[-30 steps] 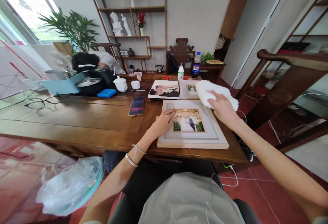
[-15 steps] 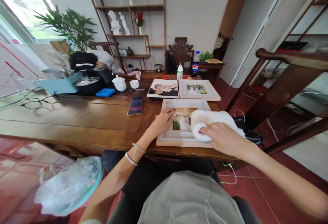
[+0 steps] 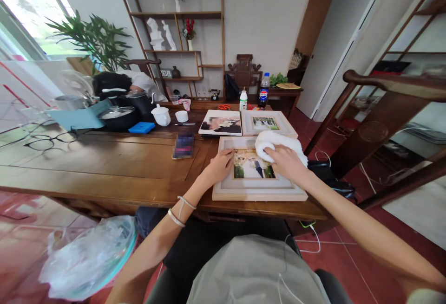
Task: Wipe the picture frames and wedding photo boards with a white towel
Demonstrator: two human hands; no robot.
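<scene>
The left hand (image 3: 219, 167) is lying flat, fingers released, on the left edge of the frame (image 3: 259, 191) at the near edge of the worktop (image 3: 104, 164); the right hand (image 3: 287, 164) is pressing, seemingly gripping, a cloth (image 3: 275, 141) on its far corner

Cloth (image 3: 278, 142) seemingly wiped up the frame (image 3: 259, 190)
</scene>
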